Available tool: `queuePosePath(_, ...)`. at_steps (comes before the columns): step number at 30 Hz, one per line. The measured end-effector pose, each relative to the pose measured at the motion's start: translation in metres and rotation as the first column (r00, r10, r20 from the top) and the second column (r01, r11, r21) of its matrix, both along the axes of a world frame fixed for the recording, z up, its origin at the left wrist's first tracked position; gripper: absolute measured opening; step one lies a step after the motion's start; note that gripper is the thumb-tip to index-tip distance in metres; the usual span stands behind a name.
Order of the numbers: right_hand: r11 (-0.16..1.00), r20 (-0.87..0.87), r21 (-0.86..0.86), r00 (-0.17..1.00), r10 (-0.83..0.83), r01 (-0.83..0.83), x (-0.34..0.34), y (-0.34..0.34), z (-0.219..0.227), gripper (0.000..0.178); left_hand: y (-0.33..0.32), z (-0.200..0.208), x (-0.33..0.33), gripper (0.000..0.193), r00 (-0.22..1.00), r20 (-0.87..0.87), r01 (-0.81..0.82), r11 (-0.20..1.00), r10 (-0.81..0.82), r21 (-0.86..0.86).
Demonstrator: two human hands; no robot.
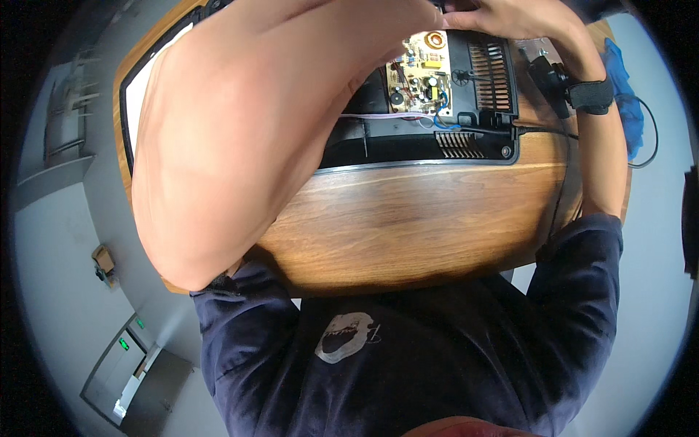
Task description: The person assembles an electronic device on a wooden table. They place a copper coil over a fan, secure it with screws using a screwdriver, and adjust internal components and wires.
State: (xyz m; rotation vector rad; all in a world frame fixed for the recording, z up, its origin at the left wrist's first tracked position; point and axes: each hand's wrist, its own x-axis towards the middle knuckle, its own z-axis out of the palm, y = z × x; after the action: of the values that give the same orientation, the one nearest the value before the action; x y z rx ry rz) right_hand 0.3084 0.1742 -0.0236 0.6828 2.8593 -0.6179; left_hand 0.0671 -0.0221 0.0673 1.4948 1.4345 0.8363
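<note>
An opened black appliance housing (378,149) lies on the wooden table, with a yellowish circuit board (419,80) inside it. The board carries a copper ring coil, capacitors and thin wires. My left forearm (240,138) crosses over the housing and hides much of it. At the upper edge, my left hand (419,18) reaches over the far end of the board, its fingers hidden or cut off. Close beside it is my right hand (513,18), a finger pointing left toward the coil. What lies between the two hands cannot be seen.
A black device on a strap (590,96) sits at my right wrist. Right of the arm lies blue cloth or plastic (628,109) with a black cable near it. A power cord (539,131) leaves the housing's right side. The wooden tabletop (408,218) extends toward me.
</note>
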Motion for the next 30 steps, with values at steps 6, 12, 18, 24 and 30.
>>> queuePosePath(6,0.994,-0.039,0.097,0.998,0.055,-0.051,0.0,-0.007,0.007,0.042,-0.011,-0.017,0.004,0.027,0.896,-0.433,0.293,0.869,-0.103,0.399)
queuePosePath(12,0.99,-0.243,0.082,0.961,0.13,-0.113,0.019,-0.027,0.007,0.048,-0.007,-0.032,0.011,0.036,0.692,-0.715,0.511,0.767,-0.1,0.387)
queuePosePath(18,0.965,-0.46,0.043,0.852,0.248,-0.257,0.023,-0.027,-0.015,0.055,-0.01,-0.062,0.029,0.032,0.85,-0.498,0.258,0.688,0.171,0.678)
queuePosePath(24,0.991,-0.386,0.083,0.914,0.126,-0.102,0.022,-0.046,-0.016,0.051,-0.008,-0.041,0.016,0.036,0.728,-0.578,0.3,0.587,0.369,0.752)
queuePosePath(30,0.979,-0.414,0.179,0.896,0.163,-0.096,0.026,-0.046,-0.018,0.045,-0.01,-0.048,0.021,0.034,0.715,-0.536,0.252,0.55,0.449,0.797)
